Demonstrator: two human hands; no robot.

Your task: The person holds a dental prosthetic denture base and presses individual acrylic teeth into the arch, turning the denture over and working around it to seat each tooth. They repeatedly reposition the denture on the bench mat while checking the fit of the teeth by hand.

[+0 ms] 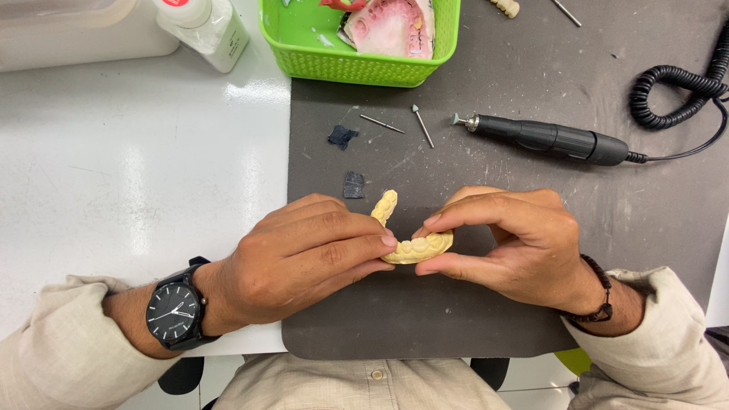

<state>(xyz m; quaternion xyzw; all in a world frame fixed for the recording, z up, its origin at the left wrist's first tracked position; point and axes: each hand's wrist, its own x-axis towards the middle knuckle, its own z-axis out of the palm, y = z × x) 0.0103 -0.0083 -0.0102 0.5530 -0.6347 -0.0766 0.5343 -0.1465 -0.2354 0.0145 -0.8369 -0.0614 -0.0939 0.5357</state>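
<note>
At the far left of the frame your left forearm comes in from the lower corner in a pale, woven sleeve, with a black round-faced wristwatch (174, 311) on the wrist. Your left hand (296, 258) lies knuckles-up just left of centre, its fingers curled and closed, thumb and forefinger tips pinching the left end of the cream-yellow dental cast (406, 237). The cast is a matte, chalky, horseshoe-shaped arch with moulded teeth; one limb rises toward the upper left between your hands, the other runs to the right. It sits at the centre of the frame, just above the dark grey rubbery mat (471, 319), which is scuffed and dusted with pale marks.

Your right hand (516, 243) mirrors the left from the lower right, fingers bent inward and closed on the cast's right end, forefinger on top and thumb beneath. A dark beaded bracelet (600, 292) circles that wrist.

Above, at upper centre, a bright green plastic mesh basket (357, 64) holds a pink denture mould (391, 26). Two thin metal burs (402, 123) lie on the mat below it, near two small dark scraps (345, 159). At upper right rests a black cylindrical rotary handpiece (550, 139) with a coiled black cord (676, 91). A white plastic bottle (209, 26) stands at upper left on the glossy white table (137, 175).
</note>
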